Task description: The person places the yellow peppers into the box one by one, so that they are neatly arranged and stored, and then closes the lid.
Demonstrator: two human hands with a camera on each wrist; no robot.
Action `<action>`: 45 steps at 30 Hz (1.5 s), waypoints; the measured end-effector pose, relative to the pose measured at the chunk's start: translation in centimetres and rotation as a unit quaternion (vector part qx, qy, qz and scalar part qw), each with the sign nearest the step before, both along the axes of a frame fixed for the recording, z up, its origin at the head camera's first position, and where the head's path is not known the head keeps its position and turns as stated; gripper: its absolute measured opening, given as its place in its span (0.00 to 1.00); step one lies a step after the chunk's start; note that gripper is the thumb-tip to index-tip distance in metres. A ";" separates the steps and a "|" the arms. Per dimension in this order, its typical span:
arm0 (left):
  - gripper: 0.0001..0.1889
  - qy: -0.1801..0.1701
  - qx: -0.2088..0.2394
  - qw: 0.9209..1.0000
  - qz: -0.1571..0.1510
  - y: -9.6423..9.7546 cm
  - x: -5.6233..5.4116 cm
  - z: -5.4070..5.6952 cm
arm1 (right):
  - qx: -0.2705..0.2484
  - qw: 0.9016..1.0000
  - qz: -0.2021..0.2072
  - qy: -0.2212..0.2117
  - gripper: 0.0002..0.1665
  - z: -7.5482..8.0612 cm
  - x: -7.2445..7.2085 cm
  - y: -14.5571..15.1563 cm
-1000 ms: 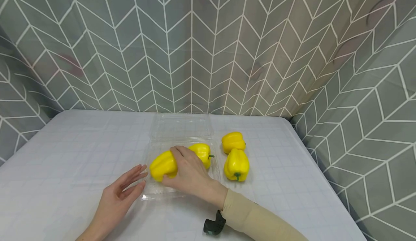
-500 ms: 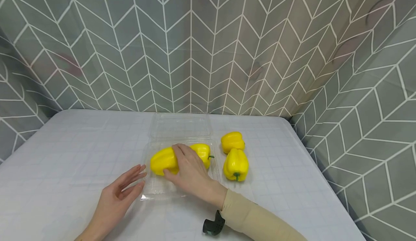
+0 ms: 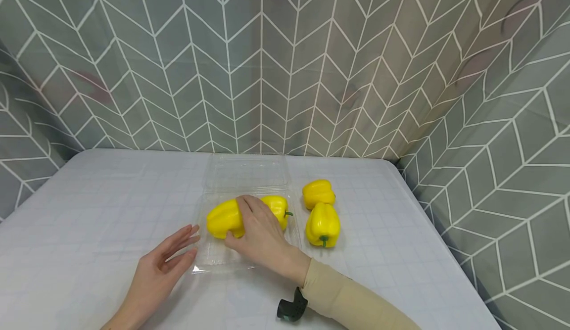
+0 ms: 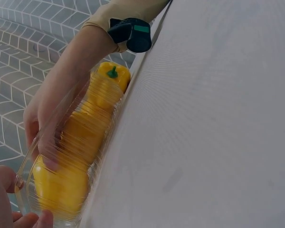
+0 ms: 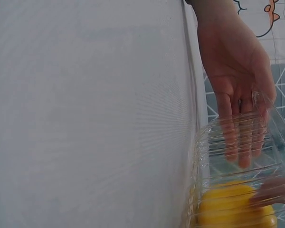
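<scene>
A clear plastic clamshell container (image 3: 224, 259) stands on the white table, its lid (image 3: 247, 172) laid back. My right hand (image 3: 262, 231) grips a yellow bell pepper (image 3: 220, 220) inside the tray, fingers over the top and thumb at the near side. Beside it in the tray is a second yellow bell pepper (image 3: 277, 205), partly hidden by that hand, with its green stem to the right. My left hand (image 3: 160, 270) is at the tray's left edge with fairly straight fingers; in the right wrist view those fingers (image 5: 245, 137) extend along the clear wall.
Right of the container lie two more yellow bell peppers, one at the back (image 3: 318, 194) and one in front (image 3: 323, 226) with its stem toward me. A black device (image 3: 292, 306) sits under the right forearm by the tan sleeve. A patterned curtain (image 3: 276, 63) closes off the far side.
The right hand and its bell pepper have shifted slightly away from me within the tray, baring more of the near tray floor. The left hand has barely moved.
</scene>
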State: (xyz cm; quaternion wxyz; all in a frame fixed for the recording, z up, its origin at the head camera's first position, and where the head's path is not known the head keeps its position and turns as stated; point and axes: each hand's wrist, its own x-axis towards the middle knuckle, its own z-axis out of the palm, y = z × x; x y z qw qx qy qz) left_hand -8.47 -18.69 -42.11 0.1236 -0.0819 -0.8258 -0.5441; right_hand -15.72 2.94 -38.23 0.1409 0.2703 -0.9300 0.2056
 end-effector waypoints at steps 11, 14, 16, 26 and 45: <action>0.28 -0.005 0.007 1.000 0.000 0.0 0.0 0.0 | 0.005 1.000 -0.003 0.016 0.40 0.0 -0.1 0.0; 0.28 -0.006 0.005 1.000 0.002 0.1 0.0 0.0 | 0.003 1.000 -0.005 0.010 0.40 0.0 -0.1 0.1; 0.28 -0.007 0.006 1.000 0.002 0.1 0.0 -0.1 | -0.004 1.000 -0.006 0.001 0.40 0.1 -0.1 0.1; 0.28 -0.017 0.010 1.000 0.002 0.1 0.0 -0.1 | -0.074 0.994 0.004 -0.080 0.38 1.0 -0.2 0.8; 0.28 -0.030 0.007 1.000 0.004 0.2 0.0 0.2 | -0.099 0.988 0.015 -0.114 0.38 1.7 -0.1 3.6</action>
